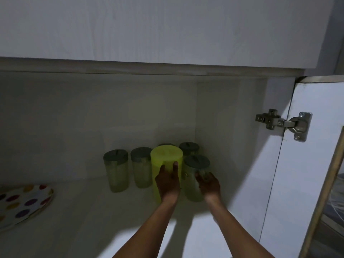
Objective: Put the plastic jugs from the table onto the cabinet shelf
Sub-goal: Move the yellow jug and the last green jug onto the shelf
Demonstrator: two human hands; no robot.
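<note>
Both hands reach into an open cabinet, onto its shelf (93, 211). The left hand (168, 183) is wrapped around the near side of a bright yellow-green jug (165, 159), fingers spread up its wall, so its grip is closed on that jug. The jug stands upright on the shelf, toward the far right corner.

The right hand (209, 185) holds a clear jug (195, 175) with a grey lid, just right of the yellow-green one; its fingers curl around the upper body below the lid, so this grip is closed too. This jug also stands upright on the shelf.

Left of the yellow-green jug stand two more clear grey-lidded jugs, the left jug (116, 170) and the middle jug (141, 167), side by side. Farther back, a rear jug (189, 148) sits near the corner, and another lid edge peeks out behind the yellow-green jug.

At the near left of the shelf lies a plate with coloured dots (24, 203). On the right the cabinet door (307, 164) stands open, its metal hinge (283, 123) in view.
</note>
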